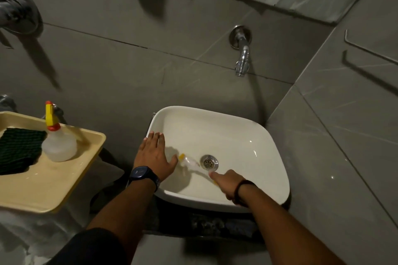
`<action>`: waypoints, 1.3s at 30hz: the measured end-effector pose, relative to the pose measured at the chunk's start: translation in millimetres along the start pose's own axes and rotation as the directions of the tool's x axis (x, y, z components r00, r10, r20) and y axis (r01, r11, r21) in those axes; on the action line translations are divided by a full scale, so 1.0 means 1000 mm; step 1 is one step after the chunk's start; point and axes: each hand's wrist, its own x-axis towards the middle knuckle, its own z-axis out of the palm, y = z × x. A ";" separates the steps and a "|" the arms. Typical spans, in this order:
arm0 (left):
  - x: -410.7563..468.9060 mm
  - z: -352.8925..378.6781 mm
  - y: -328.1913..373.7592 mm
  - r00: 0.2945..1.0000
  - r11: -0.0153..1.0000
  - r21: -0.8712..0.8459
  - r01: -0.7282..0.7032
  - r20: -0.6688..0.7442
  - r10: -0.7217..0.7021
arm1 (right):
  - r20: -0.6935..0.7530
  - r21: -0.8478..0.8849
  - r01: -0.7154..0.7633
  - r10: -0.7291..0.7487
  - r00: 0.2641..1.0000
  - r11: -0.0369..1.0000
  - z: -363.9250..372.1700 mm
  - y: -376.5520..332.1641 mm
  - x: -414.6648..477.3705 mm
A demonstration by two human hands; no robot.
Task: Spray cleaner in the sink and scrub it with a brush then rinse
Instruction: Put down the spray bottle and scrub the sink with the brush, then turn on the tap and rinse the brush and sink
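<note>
My right hand is closed around the brush inside the sink, bristles just left of the drain. My left hand lies flat and empty on the sink's left rim. Left of the sink, a tray holds the spray bottle and a dark scouring pad.

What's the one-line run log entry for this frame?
phase: scrubbing | right hand: holds brush near drain | left hand: flat on sink rim | spray bottle: on tray
</note>
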 end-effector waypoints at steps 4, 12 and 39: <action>0.001 0.002 -0.001 1.000 1.000 -0.004 0.001 -0.011 -0.001 | -0.275 -0.106 -0.059 0.028 0.961 0.993 -0.004 -0.001 0.018; -0.009 -0.006 0.007 0.993 0.994 0.105 -0.017 0.118 0.005 | 0.177 0.025 -0.239 0.231 0.957 0.971 -0.038 0.030 -0.011; 0.189 -0.105 0.177 0.947 0.187 -0.962 0.201 0.239 0.216 | 0.182 0.799 -0.057 -0.151 0.972 0.599 -0.155 0.025 0.002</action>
